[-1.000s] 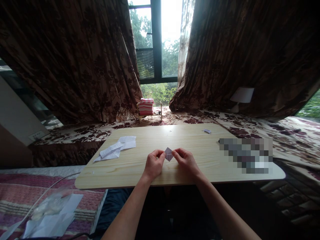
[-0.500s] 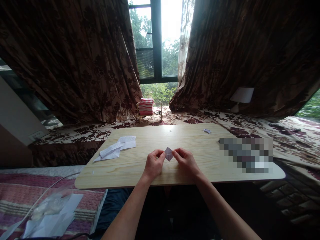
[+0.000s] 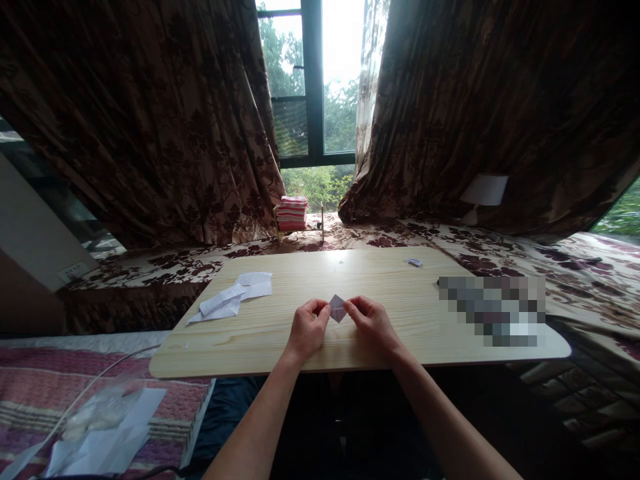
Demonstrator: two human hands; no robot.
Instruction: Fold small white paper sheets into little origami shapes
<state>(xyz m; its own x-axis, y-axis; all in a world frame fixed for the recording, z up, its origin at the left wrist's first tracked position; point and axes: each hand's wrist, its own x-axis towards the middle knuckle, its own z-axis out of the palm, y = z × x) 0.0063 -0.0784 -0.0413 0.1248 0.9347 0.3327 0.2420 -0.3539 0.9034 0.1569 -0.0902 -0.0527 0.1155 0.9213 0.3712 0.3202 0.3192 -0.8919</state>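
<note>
A small folded paper (image 3: pixel 338 309), diamond-shaped with a crease across its middle, is held up over the near part of the table. My left hand (image 3: pixel 309 328) pinches its left corner between thumb and fingers. At the opposite corner, my right hand (image 3: pixel 373 325) grips it the same way. Whatever lies behind the paper is hidden. Loose white paper sheets (image 3: pixel 230 297), creased and overlapping, lie on the table to the left of my hands.
The pale wooden table (image 3: pixel 280 347) has rounded corners. A small folded paper piece (image 3: pixel 414 262) lies at its far right; a pixelated patch covers its right end. Beyond are a stack of striped cloths (image 3: pixel 292 213) and a lamp (image 3: pixel 484 191). More papers (image 3: pixel 107 443) lie at lower left.
</note>
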